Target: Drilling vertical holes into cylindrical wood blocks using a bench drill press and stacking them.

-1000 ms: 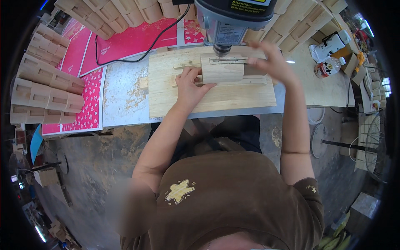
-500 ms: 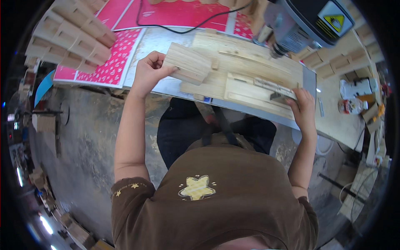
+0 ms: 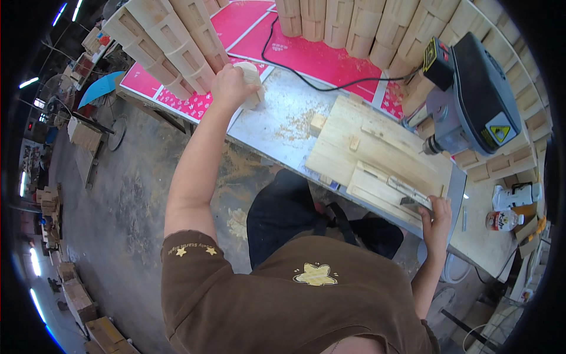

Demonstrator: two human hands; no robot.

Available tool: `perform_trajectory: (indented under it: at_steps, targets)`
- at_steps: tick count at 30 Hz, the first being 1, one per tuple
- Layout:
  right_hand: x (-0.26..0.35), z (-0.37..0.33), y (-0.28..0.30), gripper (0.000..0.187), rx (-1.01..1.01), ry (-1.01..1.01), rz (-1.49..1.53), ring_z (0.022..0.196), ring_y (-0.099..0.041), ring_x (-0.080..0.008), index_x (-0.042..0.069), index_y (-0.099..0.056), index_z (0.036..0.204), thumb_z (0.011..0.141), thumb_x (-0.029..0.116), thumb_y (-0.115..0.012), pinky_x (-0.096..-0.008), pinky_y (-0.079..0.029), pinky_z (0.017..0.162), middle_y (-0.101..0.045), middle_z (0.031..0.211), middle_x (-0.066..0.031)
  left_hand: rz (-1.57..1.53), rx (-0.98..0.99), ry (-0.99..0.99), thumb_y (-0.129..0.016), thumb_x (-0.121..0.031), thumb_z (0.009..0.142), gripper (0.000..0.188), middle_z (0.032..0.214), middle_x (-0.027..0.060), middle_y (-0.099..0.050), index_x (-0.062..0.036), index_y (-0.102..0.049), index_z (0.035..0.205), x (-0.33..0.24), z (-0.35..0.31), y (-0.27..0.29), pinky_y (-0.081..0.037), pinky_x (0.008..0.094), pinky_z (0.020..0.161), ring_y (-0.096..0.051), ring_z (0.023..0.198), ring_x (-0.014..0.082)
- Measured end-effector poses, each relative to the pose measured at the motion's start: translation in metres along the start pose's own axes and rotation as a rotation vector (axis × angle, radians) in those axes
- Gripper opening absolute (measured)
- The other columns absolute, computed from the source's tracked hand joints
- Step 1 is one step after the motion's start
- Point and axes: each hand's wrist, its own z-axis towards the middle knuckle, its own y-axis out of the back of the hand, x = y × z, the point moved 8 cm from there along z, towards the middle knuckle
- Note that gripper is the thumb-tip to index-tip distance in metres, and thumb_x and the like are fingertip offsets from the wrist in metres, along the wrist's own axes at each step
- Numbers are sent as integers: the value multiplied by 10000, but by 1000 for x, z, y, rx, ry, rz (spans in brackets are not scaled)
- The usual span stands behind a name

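Observation:
At the left of the bench, my left hand [image 3: 230,87] is closed on a pale wooden block [image 3: 252,76] with a rounded top. The block is beside tall stacks of similar wooden pieces [image 3: 180,56]. My right hand [image 3: 437,215] pinches the right end of what looks like a metal clamp [image 3: 410,192], which has a dark part under it. That clamp sits on a wooden jig [image 3: 371,189] fixed to a larger plywood board [image 3: 342,133]. Beyond the board, the drill press [image 3: 480,94] has its chuck [image 3: 432,145] raised above the wood.
More stacked wooden pieces [image 3: 383,29] line the back of the bench over pink printed sheets [image 3: 318,56]. A black cable [image 3: 312,87] runs across to the drill. Sawdust [image 3: 298,125] lies on the metal bench top [image 3: 271,141]. A bottle [image 3: 504,220] stands at the right.
My left hand has carried the wooden block away from the board, leftward to the stacks. My right hand stays at the clamp. The view has turned toward the left.

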Motion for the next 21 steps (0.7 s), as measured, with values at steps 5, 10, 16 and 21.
perform_trajectory:
  at_steps: [5,10,16,21]
  targets:
    - [-2,-1,-1,332,0,-58,-12,844,-518,-350,24,-572,958,664,95,-710,-415,-400,740,-558,863,-138,102,-35,90,-767,-313,662,420,1039,173,-605,-32,-679,960,37,49,-41,-506,400,819,-613,956,323]
    - [-9,0,1,334,2,-130,-9,824,-517,-345,33,-568,937,639,68,-715,-415,-394,722,-556,849,-128,91,51,366,-607,-161,797,198,1087,179,-589,-42,-680,937,49,75,-32,-506,405,828,-596,1022,330]
    - [-1,5,2,305,-12,-129,31,803,-511,-330,48,-575,893,626,72,-720,-413,-387,712,-561,835,-109,105,-182,280,-672,-157,766,373,1080,163,-576,-24,-587,1104,37,90,-43,-490,400,837,-591,996,325]
    - [-2,3,1,302,-1,-162,18,807,-514,-317,56,-587,877,615,91,-733,-415,-385,719,-570,830,-91,-474,-598,-24,-721,-236,734,531,1003,144,-580,-38,-527,1187,-42,139,35,-480,383,787,-588,912,297]
